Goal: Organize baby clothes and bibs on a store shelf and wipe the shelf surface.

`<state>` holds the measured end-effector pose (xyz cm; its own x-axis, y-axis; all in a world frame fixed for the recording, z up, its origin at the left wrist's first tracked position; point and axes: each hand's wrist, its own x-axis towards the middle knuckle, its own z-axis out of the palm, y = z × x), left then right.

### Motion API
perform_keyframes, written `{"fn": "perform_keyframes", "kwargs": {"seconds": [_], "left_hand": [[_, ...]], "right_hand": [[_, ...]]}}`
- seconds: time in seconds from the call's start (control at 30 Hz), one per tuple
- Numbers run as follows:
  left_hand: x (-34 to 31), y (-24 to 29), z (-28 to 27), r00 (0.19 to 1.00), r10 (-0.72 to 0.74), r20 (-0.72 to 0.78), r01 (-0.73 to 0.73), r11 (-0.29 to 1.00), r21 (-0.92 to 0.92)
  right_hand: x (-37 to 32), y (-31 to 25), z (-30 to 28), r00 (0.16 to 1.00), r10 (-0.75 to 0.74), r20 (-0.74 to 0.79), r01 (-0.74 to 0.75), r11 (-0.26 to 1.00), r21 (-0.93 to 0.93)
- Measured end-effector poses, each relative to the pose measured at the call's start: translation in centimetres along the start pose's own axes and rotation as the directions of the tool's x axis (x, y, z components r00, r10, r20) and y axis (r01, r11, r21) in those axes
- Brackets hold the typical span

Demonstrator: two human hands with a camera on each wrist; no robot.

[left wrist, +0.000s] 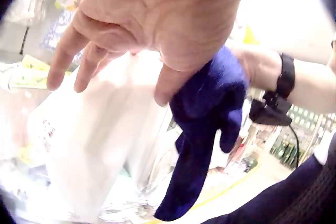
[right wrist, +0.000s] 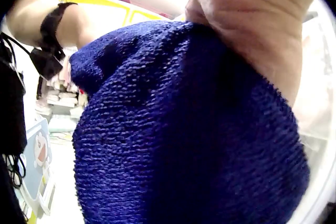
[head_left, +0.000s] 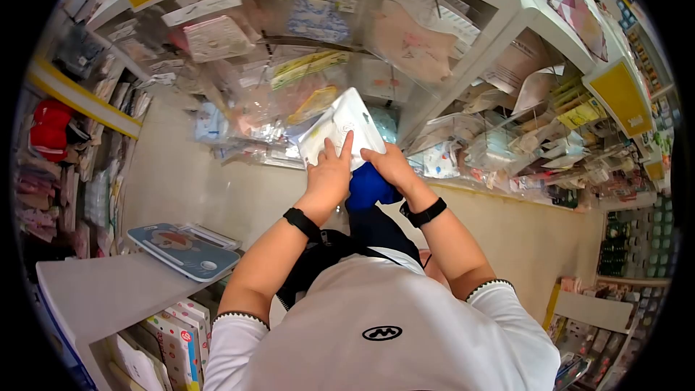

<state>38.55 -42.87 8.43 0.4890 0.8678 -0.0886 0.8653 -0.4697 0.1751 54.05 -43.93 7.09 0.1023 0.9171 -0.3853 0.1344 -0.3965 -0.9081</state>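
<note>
A flat white package (head_left: pixel 346 114) with a small printed design is held up in front of the shelves. My left hand (head_left: pixel 329 175) lies on its lower left face, index finger stretched along it and the other fingers spread. At the package's lower right edge, my right hand (head_left: pixel 391 166) holds a dark blue terry cloth (head_left: pixel 371 187), with its thumb and fingertips on the package. In the left wrist view the blue cloth (left wrist: pixel 210 95) hangs in folds beside the left thumb. It fills most of the right wrist view and hides the right fingers there.
Clear bags hang on a shelf unit (head_left: pixel 463 80) ahead. A low grey shelf (head_left: pixel 94 293) on the left bears a blue board (head_left: pixel 181 250) with a cartoon print, above several upright books (head_left: pixel 174 340). A red item (head_left: pixel 51 129) sits on the far-left rack. Pale floor (head_left: pixel 174 166) lies between the shelves.
</note>
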Motion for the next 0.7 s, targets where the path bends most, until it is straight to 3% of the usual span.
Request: {"fn": "perform_keyframes", "kwargs": {"seconds": [0.03,0.07,0.17,0.23,0.3,0.33,0.43,0.57,0.6,0.7], "left_hand": [[0.4,0.3,-0.3,0.997,0.025,0.068,-0.017,0.994,-0.108],[1.1,0.2,-0.3,0.987,0.052,0.152,-0.016,0.973,-0.232],[3.8,-0.2,0.4,0.982,0.123,0.142,-0.086,0.966,-0.245],[6.6,-0.7,1.6,0.99,0.142,-0.005,-0.136,0.94,-0.313],[9.9,-0.7,2.6,0.975,0.179,-0.128,-0.215,0.897,-0.385],[11.4,-0.2,2.6,0.976,0.175,-0.133,-0.215,0.881,-0.422],[15.9,0.8,4.4,0.979,0.2,-0.034,-0.193,0.866,-0.461],[20.0,1.5,5.9,0.955,0.262,0.135,-0.194,0.904,-0.381],[20.5,1.7,6.7,0.955,0.295,0.038,-0.262,0.896,-0.359],[21.7,2.4,8.0,0.963,0.261,0.066,-0.219,0.903,-0.369]], "right_hand": [[0.4,0.2,-1.2,0.998,0.056,0.003,-0.057,0.998,0.013],[1.9,2.4,-2.7,1.0,0.018,0.015,-0.018,1.0,0.014],[5.3,6.6,-7.7,0.998,0.012,0.065,0.0,0.983,-0.185],[6.3,7.0,-10.2,0.998,0.026,0.064,-0.006,0.955,-0.296],[7.8,7.2,-12.1,0.985,0.141,0.102,-0.099,0.936,-0.339],[8.3,6.9,-12.8,0.981,0.148,0.129,-0.096,0.934,-0.343],[10.1,6.6,-14.1,0.976,0.151,0.154,-0.088,0.931,-0.353],[12.3,7.9,-15.8,0.976,0.116,0.187,-0.038,0.927,-0.374],[12.7,8.0,-16.2,0.963,0.169,0.21,-0.082,0.926,-0.369],[13.7,8.8,-16.8,0.965,0.19,0.181,-0.12,0.933,-0.339]]}}
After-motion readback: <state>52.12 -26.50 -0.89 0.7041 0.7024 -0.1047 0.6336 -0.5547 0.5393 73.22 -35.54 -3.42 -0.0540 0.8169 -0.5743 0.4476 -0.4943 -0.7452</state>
